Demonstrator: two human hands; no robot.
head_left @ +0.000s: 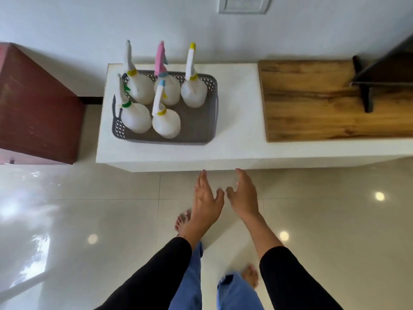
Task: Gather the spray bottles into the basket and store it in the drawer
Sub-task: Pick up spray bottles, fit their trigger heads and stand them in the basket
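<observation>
Both hands are out in front with nothing in them. The left hand [206,195] has its fingers straight and slightly spread, and the right hand [243,193] looks the same, relaxed and fanned out, thumbs nearly meeting in the middle. They float over the glossy tiled floor [324,220], fingertips just short of the front edge of the white counter [237,130]. Black sleeves on both arms, blue trousers and two bare feet below.

From the hands, the grey basket [196,133] sits at about 11 o'clock, on the left part of the counter. Five spray bottles [166,125] stand upright inside it, all white-bodied: three along the back row, two along the front. The front-right corner of the basket is bare. Trigger heads and collars differ: pink head on the back-middle one, yellow tip on the back-right, green bits on the front-left, blue and yellow on the front-right. No labels or writing on any of them that I can read, too blurry anyway.

At 1 o'clock there's one wooden board [330,99] lying flat on the counter with a dark stand [375,74] on it. At 10 o'clock a reddish-brown cabinet [38,104] stands beside the counter.
</observation>
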